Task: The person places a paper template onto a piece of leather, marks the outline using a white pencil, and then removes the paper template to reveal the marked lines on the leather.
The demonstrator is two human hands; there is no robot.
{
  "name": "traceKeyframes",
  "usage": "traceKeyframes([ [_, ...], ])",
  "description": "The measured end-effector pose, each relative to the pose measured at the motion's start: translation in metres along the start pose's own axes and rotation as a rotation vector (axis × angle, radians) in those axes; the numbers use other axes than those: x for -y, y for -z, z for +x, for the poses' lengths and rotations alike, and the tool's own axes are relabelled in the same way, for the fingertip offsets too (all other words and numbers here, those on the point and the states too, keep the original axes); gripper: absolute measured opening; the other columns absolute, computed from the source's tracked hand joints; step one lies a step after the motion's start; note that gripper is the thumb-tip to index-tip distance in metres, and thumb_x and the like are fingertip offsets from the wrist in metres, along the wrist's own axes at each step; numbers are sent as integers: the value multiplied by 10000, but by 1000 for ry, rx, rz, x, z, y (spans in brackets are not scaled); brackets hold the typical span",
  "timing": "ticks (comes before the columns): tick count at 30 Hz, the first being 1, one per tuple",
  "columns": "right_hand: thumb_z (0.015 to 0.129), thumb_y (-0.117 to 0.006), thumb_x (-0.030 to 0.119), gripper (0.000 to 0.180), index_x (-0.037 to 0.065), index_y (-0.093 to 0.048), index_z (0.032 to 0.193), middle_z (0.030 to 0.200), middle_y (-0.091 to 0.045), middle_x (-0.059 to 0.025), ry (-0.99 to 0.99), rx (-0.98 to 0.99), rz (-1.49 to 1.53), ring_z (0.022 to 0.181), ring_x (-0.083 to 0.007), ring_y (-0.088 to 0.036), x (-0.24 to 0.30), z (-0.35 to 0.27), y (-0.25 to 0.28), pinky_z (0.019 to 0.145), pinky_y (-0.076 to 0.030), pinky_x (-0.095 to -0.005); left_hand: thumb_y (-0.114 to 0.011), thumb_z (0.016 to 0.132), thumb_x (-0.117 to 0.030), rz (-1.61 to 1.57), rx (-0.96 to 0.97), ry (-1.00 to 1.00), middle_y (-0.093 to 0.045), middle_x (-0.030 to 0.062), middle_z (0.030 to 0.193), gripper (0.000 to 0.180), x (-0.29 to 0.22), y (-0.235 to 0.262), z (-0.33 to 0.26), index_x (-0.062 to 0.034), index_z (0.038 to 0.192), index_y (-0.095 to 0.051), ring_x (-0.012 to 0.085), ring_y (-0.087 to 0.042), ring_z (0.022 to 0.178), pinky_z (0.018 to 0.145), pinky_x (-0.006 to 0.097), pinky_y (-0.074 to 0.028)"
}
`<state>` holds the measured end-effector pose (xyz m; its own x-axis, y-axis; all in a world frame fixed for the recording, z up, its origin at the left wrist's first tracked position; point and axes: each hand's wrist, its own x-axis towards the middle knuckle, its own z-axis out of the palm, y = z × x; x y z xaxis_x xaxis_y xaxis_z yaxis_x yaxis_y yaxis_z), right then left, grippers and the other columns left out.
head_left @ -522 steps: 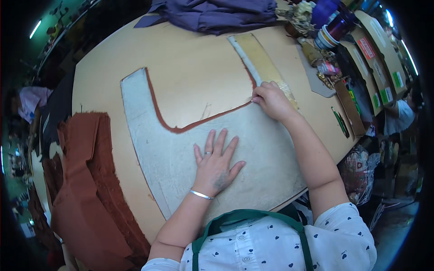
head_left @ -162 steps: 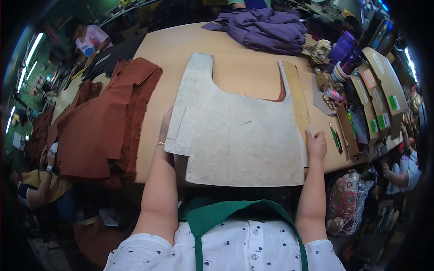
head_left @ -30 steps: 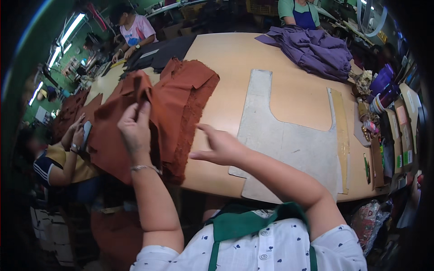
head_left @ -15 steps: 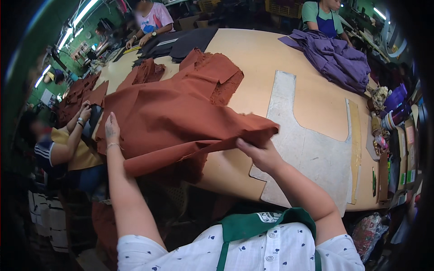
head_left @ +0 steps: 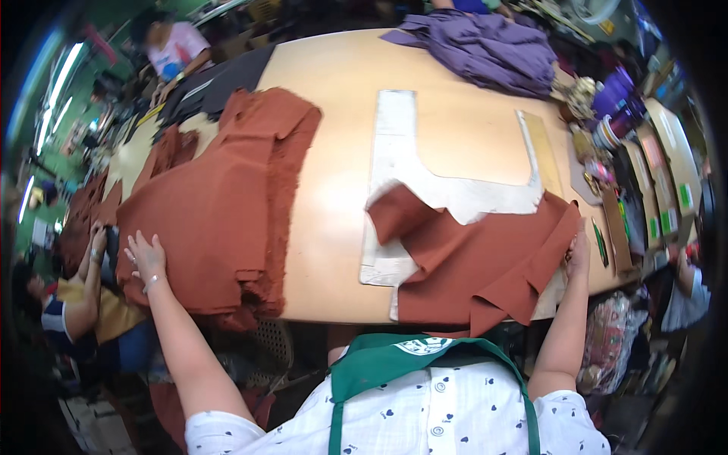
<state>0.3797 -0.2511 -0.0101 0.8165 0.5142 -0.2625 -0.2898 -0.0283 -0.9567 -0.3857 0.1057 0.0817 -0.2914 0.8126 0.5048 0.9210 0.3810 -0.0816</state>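
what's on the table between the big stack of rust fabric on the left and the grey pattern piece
Nothing: in the head view a bare strip of table separates the fabric stack from the pattern. The loose rust piece lies on the pattern itself.

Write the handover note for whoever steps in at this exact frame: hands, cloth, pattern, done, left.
Left hand: flat on the rust cloth stack at the table's left edge.
Right hand: grips the right edge of a single rust cloth piece.
That piece lies rumpled over the lower part of the grey pattern template; a wooden ruler sits beside it.
Done: one piece is on the template.
Left: likely smoothing it flat over the template.
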Motion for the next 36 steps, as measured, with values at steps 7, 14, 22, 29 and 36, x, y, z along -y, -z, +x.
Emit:
traceKeyframes([
  [7, 694, -625, 621, 748, -50, -552, 1017, 952, -602, -257, 207, -360, -1177, 926, -362, -592, 17, -78, -17, 787, -459, -408, -716, 681, -402, -1013, 424, -1024, -550, 148, 813, 425, -212, 135, -229, -19, 799, -574, 320, -526, 800, 697, 408, -436],
  [14, 709, -695, 401, 515, -27, -580, 972, 886, -625, -229, 267, -161, -1083, 853, -386, -598, 2, -106, -10, 732, -475, -421, -724, 701, -294, -880, 521, -1070, -517, 167, 897, 407, -258, 136, -323, -12, 925, -534, 351, -513, 863, 750, 410, -426],
  [22, 782, -652, 226, 283, -20, -630, 919, 788, -652, -173, 242, -113, -556, 735, -259, -645, -27, -70, 36, 663, -480, -344, -562, 869, -174, -1282, 743, -547, -539, 93, 755, 207, -308, 107, -255, -4, 821, -453, 238, -552, 740, 685, 352, -448],
  [29, 817, -630, 212, 269, -42, -639, 905, 790, -666, -103, 137, -2, -958, 729, -173, -631, -12, -87, 40, 668, -487, -302, -672, 790, -230, -960, 1547, -515, -474, 90, 1246, 691, -267, 108, -249, -7, 1339, -316, 196, -453, 1144, 940, 354, -392],
  [36, 907, -512, 241, 274, 17, -547, 1061, 1028, -605, -103, -71, 479, 552, 886, -204, -600, 64, -14, -21, 815, -472, -328, -539, 883, -174, -1739, 1388, -379, -580, 86, 1057, 326, -327, 142, -164, -13, 1162, -490, 171, -586, 911, 775, 321, -499],
])
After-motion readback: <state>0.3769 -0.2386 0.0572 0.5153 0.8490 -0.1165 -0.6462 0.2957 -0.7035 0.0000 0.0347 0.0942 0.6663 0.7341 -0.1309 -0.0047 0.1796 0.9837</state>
